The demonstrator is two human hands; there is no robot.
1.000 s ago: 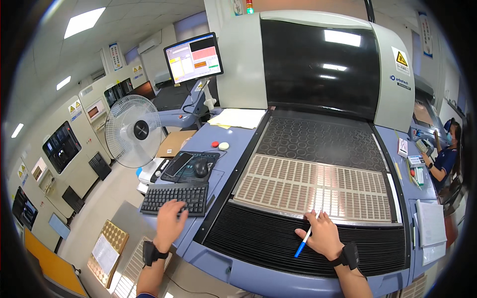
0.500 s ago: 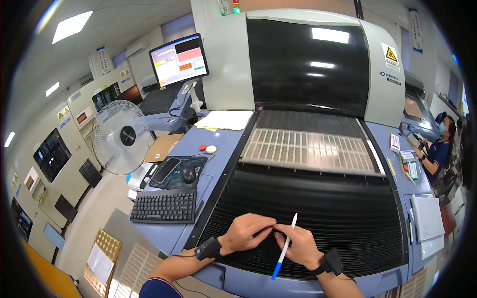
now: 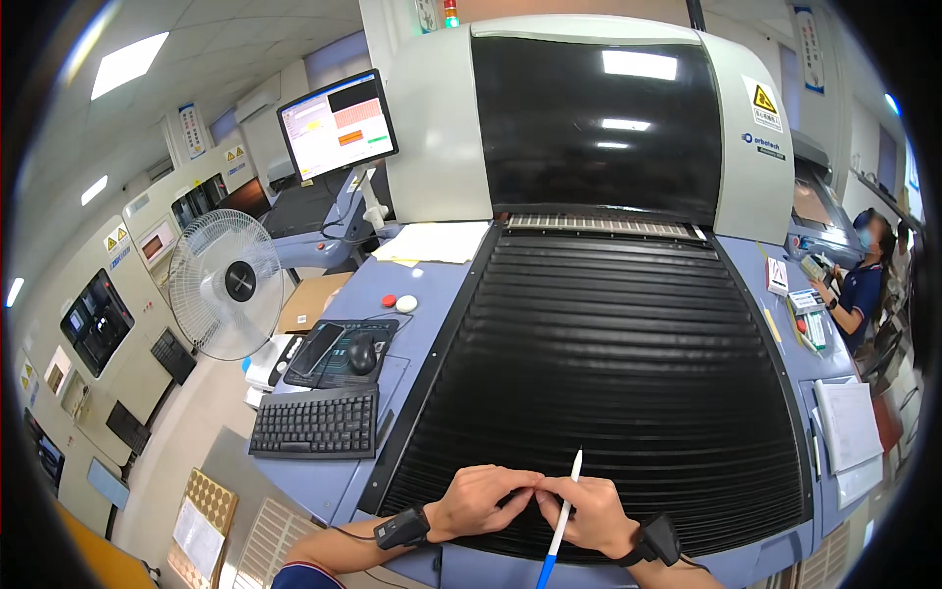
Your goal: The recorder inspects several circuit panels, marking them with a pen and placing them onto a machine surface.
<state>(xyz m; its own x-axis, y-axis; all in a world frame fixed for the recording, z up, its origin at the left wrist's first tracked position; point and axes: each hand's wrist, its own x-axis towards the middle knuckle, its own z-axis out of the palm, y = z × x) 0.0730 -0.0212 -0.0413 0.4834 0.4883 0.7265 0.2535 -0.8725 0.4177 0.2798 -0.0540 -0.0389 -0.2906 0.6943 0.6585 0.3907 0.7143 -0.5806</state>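
Observation:
My right hand (image 3: 592, 512) is closed on a white pen (image 3: 566, 510) with a blue end, its tip pointing up and away from me. My left hand (image 3: 476, 504) reaches in from the other side, its fingers stretched and touching the fingertips of my right. A gap shows between my left thumb and fingers, and I see nothing held there. Both hands hover over the near end of a black ribbed conveyor bed (image 3: 599, 363). At its far end, a strip of a light gridded panel (image 3: 603, 227) shows under the dark hood of a large machine (image 3: 594, 128).
Left of the bed are a keyboard (image 3: 314, 422), a mouse (image 3: 362, 353), red and white buttons (image 3: 405, 303), papers (image 3: 432, 242), a monitor (image 3: 339, 123) and a fan (image 3: 228, 285). Small boxes (image 3: 807, 301) and a paper stack (image 3: 849, 422) lie right. A co-worker (image 3: 863, 285) is at far right.
The gridded panel has slid away from me under the hood, baring the ribbed bed. My hands stay together, slightly lower in view, with the pen still in the right one.

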